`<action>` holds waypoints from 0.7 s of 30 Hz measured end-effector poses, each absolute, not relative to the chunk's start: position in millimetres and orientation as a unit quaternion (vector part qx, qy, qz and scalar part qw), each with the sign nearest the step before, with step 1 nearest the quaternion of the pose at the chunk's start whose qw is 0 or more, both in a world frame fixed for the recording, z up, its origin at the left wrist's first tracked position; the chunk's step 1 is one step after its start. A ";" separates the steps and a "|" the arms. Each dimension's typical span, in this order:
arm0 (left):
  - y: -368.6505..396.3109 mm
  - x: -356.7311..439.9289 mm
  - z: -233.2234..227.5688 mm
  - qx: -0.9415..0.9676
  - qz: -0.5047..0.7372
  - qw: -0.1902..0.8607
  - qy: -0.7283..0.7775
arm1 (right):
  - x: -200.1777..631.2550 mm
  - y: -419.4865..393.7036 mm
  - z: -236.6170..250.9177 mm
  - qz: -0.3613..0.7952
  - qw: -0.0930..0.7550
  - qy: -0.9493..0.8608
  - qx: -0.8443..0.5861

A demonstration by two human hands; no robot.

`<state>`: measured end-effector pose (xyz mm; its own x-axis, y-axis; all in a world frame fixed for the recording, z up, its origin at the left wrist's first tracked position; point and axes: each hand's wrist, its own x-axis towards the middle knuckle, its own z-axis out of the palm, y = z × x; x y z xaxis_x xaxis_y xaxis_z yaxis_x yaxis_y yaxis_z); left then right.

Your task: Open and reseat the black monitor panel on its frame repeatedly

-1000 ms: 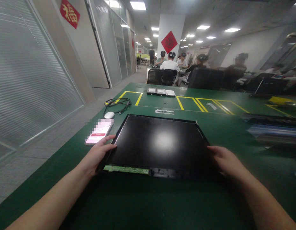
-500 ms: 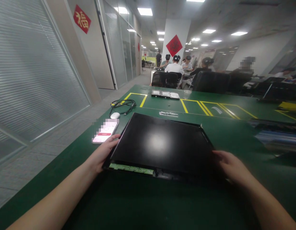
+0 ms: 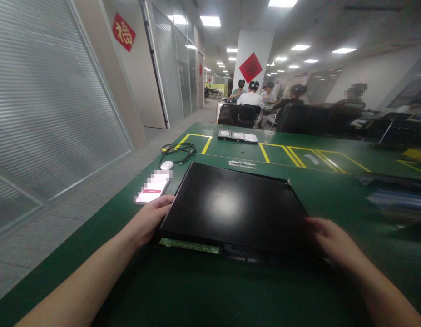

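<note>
Head camera is showing both forearms reaching forward over the green table (image 3: 196,290), and each hand is gripping one side of a flat black screen panel (image 3: 230,206) lying between them. The left hand (image 3: 149,219) is curling its fingers around the panel's near left edge, while the right hand (image 3: 328,240) is clasping the near right edge, so both sit equally close to it. The panel's long side is running left to right across the body, with a green circuit strip (image 3: 189,245) showing along its near edge. Just beyond the left hand a phone (image 3: 152,190) is lying beside the panel; farther off are a white mouse (image 3: 167,165) and a coiled cable (image 3: 178,150).
</note>
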<state>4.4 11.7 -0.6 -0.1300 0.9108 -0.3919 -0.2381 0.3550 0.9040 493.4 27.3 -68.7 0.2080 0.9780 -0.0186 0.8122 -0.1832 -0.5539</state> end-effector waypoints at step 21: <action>7.3 3.4 7.0 0.392 0.460 0.497 0.622 | 470.1 22.9 -65.2 0.162 0.292 -0.599 -0.728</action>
<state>3.4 7.3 7.0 -0.1978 0.9456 -0.2582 0.0308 0.2693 0.9626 470.1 22.9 -65.2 0.2312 0.9662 0.1138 0.7773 -0.1131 -0.6189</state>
